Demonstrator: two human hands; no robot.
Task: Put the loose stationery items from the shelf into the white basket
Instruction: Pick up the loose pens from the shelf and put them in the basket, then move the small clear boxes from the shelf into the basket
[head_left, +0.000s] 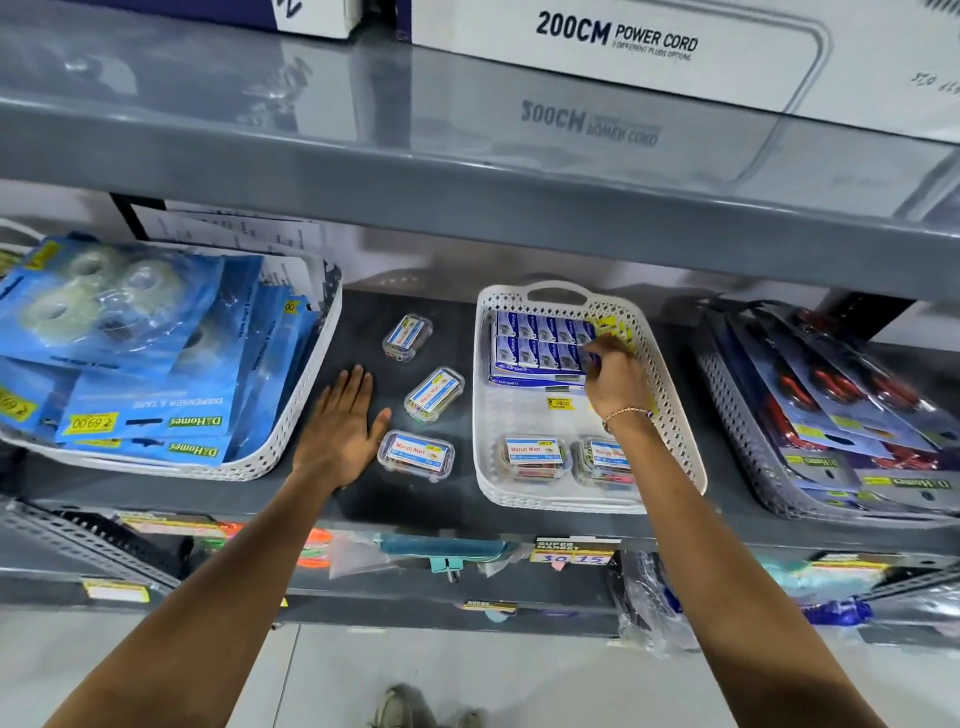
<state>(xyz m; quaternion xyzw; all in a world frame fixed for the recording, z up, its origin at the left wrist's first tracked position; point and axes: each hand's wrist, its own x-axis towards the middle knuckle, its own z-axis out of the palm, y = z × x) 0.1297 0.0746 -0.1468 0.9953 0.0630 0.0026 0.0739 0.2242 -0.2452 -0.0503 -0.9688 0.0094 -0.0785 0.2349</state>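
Three small clear plastic boxes with white and blue labels lie loose on the dark shelf (358, 332): a far one (408, 336), a middle one (434, 395) and a near one (415, 456). The white basket (675, 415) stands to their right and holds blue staple boxes (540, 345) at the back and two clear boxes (532, 456) at the front. My left hand (340, 434) rests flat on the shelf, fingers apart, just left of the near box. My right hand (613, 376) is inside the basket, its fingers pinched at the edge of the blue staple boxes.
A white basket (291, 441) with blue tape-dispenser packs stands at the left. A grey perforated basket (737, 415) with red-handled tools in blue packs is at the right. A grey shelf (467, 171) overhangs above, bearing a white carton (623, 47). Lower shelves hold more packets.
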